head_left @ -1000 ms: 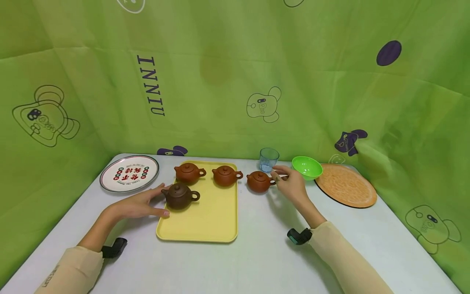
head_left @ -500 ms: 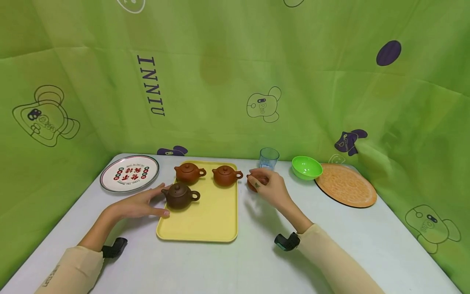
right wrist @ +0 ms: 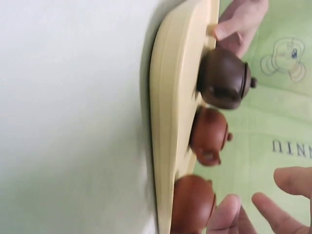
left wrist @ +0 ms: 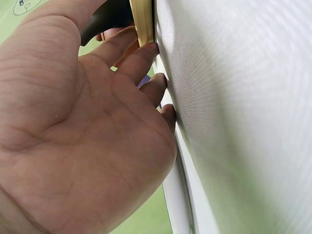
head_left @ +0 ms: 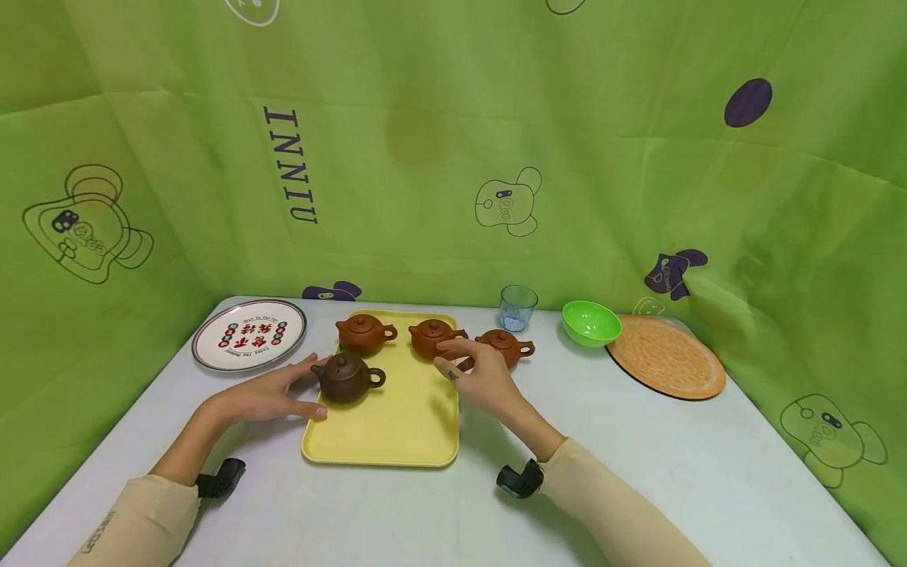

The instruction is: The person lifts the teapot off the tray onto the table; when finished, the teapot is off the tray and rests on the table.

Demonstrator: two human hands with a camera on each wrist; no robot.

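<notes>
My left hand lies at the left edge of a yellow tray, its thumb tip on the rim and its fingers extended beside a dark brown teapot. Two reddish-brown clay teapots stand farther back on the tray, one at the left and one at the right. Over the tray's right edge hovers my right hand, close to the right-hand teapot's handle. In the right wrist view its fingers are spread, with nothing between them. A third reddish teapot stands right of the tray, partly hidden by that hand.
Behind the third teapot is a clear blue glass, with a green bowl to its right. A round orange mat lies at the far right. An oval plate with red characters sits at the back left. Green cloth encloses the white table.
My right hand has moved left, from the handle of the teapot beside the tray, across that pot, to the tray's right-hand teapot. My left hand and the teapots have stayed put.
</notes>
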